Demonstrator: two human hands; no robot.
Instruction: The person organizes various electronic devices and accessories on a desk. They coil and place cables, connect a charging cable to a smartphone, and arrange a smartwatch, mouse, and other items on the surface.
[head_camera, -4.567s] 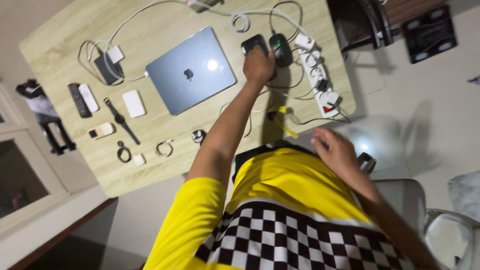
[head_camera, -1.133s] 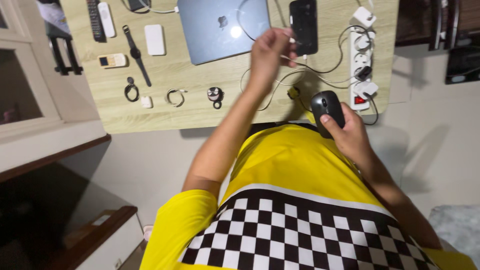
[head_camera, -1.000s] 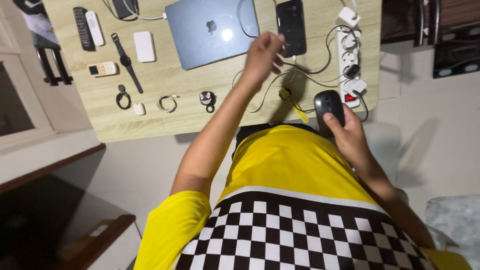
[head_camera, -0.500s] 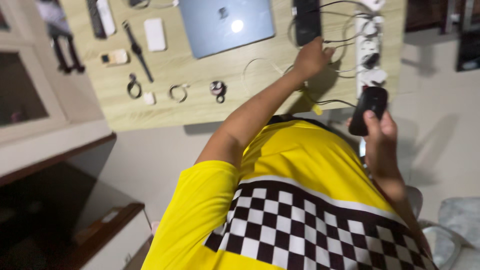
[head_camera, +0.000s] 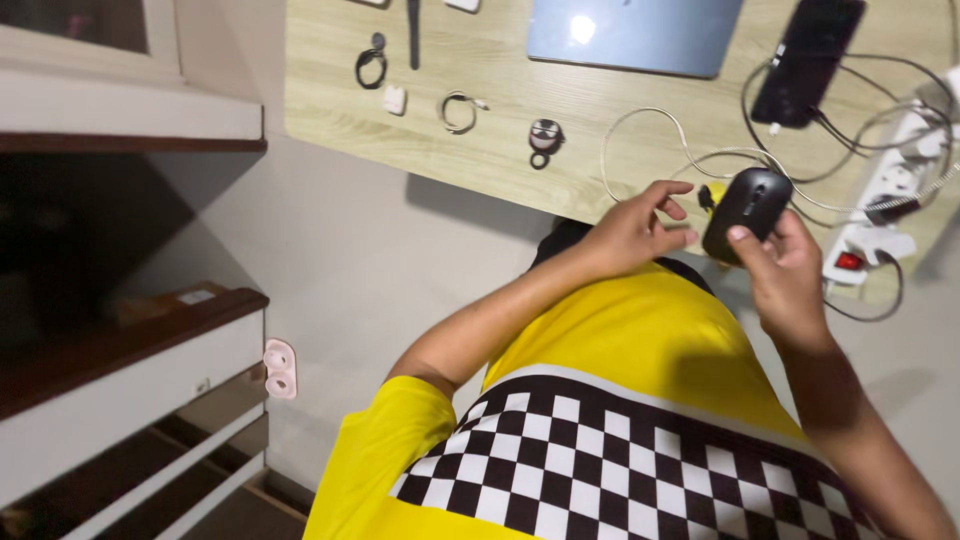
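The right hand (head_camera: 785, 275) holds a black computer mouse (head_camera: 746, 200) up in the air, just in front of the near edge of the wooden table (head_camera: 500, 150). Its fingers are wrapped around the mouse, and one fingertip rests on top. The left hand (head_camera: 630, 230) is right beside the mouse with its fingers spread apart. It holds nothing, and its fingertips nearly touch the mouse's side.

So the mouse is already lifted off the table, and it looks like the picking up is done. What is left seems to be using the left hand on it, maybe to check it or open it.

On the table lie a black phone (head_camera: 808, 60) with its cable, a white power strip (head_camera: 885, 190), a grey laptop (head_camera: 635, 35) and a loose white cable (head_camera: 640, 140).
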